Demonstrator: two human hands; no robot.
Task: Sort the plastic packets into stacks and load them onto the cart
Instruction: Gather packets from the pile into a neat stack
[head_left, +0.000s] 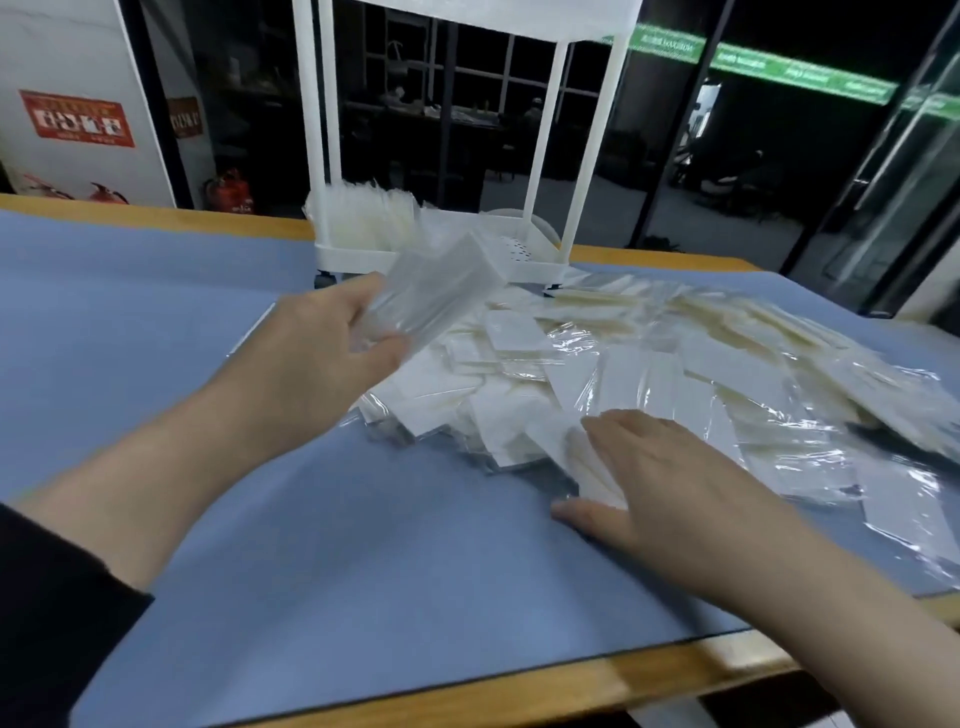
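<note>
Most of the packets are still lying unsorted, so the job is looking early to middling in progress. One white cart (457, 156) is standing on the blue table mat (156, 338), and its lowest tray is already holding one leaning batch of loaded packets (363, 218) on the tray's left side, while the perforated right side is showing bare. Just in front of the cart, the left hand (322, 338) is gripping one gathered stack (436, 291) of clear packets, lifted and tilted toward the tray; by the look of it, this stack is heading there next. Nearer the person than the cart and off to its right, one sprawling pile of loose packets (701, 374) is covering the mat, far too many and too overlapped to count. The right hand (670, 483) is lying flat with fingers spread on the pile's near edge, pressing packets and not gripping anything. Two hands, one cart, one held stack, one loaded batch: plenty of sorting is remaining.
</note>
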